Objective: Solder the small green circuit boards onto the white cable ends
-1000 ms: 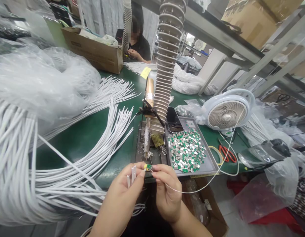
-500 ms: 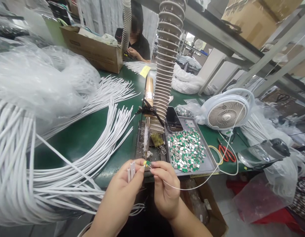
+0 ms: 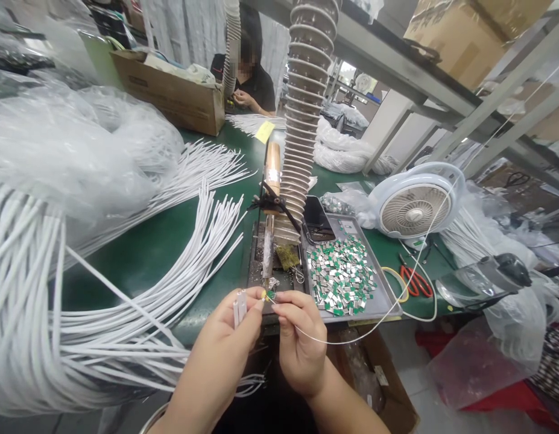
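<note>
Green-topped workbench (image 3: 138, 241) on a cluttered factory line, co-worker (image 3: 249, 78) seated at the far end beyond a cardboard box (image 3: 170, 99). Far left: large bundle of white cables (image 3: 30, 289) fanned toward centre, clear plastic bag (image 3: 75, 150) heaped behind it. Left hand (image 3: 216, 349) at bottom centre, narrow pinch, holding two white cable ends (image 3: 239, 307) upright, thumb tip against a small green circuit board (image 3: 270, 295). Board sits between both hands, just off the bench edge. Right hand (image 3: 300, 343) just beside it, also a narrow pinch, fingertips (image 3: 283, 296) closed on the board's other side. Thin white wire (image 3: 351, 337) runs from there, sagging right, then rising past the fan. Next right: metal tray (image 3: 378, 313) of green-and-silver chips (image 3: 340, 274), phone (image 3: 318, 218) at its far end. Further right: desk fan (image 3: 415, 208), red-handled scissors (image 3: 415, 281).
</note>
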### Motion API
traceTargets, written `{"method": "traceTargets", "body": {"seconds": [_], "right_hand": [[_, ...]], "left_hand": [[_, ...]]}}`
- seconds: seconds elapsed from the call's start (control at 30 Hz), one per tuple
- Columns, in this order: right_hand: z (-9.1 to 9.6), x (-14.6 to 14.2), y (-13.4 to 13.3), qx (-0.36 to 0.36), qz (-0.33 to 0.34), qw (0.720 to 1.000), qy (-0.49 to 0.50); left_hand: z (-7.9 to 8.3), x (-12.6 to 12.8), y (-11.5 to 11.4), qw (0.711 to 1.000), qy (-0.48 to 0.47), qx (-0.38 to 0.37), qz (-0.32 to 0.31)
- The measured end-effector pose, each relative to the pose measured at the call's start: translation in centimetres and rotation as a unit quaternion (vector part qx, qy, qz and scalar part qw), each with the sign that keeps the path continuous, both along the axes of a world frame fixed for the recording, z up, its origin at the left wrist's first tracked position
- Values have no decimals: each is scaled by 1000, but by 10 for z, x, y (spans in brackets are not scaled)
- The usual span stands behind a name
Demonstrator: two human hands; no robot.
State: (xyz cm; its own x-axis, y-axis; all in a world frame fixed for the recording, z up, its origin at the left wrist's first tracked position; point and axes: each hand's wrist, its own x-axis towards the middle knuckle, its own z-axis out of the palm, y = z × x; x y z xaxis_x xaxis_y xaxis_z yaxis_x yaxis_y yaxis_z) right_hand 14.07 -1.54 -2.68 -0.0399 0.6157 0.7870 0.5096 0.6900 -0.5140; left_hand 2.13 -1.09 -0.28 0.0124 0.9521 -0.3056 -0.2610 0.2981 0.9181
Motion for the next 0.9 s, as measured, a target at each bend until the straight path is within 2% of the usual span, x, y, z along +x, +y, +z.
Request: {"method": "traceTargets", "body": {"seconds": [0.9], "right_hand": [[7,-1,2,10,-3,1000,-5]], "left_hand": [[4,0,2,999,6,29,13]]}}
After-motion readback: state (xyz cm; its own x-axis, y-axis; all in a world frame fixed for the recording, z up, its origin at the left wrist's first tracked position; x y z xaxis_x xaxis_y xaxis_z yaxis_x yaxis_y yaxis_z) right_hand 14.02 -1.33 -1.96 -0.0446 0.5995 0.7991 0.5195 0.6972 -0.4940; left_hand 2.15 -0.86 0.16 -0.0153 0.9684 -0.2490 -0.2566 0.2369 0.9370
